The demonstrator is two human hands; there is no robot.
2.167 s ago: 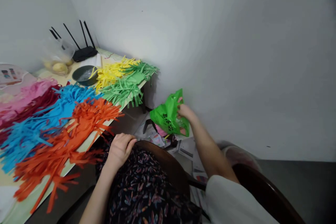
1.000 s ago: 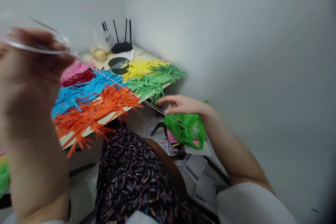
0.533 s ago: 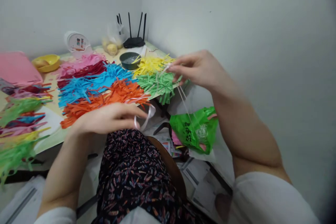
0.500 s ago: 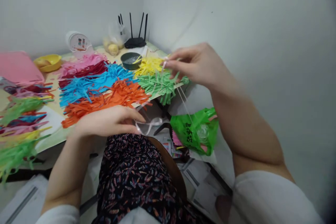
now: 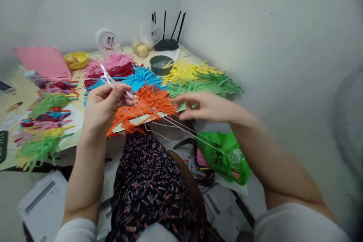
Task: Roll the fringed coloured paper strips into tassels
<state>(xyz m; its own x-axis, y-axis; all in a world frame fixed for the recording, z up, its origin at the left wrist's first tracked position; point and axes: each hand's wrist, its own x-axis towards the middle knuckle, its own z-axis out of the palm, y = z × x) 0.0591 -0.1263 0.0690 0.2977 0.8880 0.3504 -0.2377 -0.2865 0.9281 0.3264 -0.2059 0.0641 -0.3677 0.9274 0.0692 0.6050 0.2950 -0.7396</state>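
Note:
Pinched between the thumb and fingers of my left hand (image 5: 106, 104) is a white string (image 5: 105, 73), with a loop sticking up past the hand. Several strands run from there down and right toward a green plastic bag (image 5: 219, 155) hanging below the table's edge. My right hand (image 5: 204, 106) hovers above those strands, its fingers apart and slightly blurred, with nothing visible in its grasp. Orange fringed paper (image 5: 150, 100) lies between the two hands, and green fringed paper (image 5: 210, 84) is just behind the right one.
Blue (image 5: 143, 76), yellow (image 5: 187, 71) and pink fringed paper (image 5: 119, 60) cover the table, with a multicoloured fringed strip (image 5: 47, 121) at left. A dark bowl (image 5: 161, 69), a yellow bowl (image 5: 82, 57) and a black router (image 5: 166, 44) stand farther back. A wall rises at right.
My left hand has risen, bringing the string up above the orange paper. My right hand has lowered and no longer pinches string. The view has shifted left.

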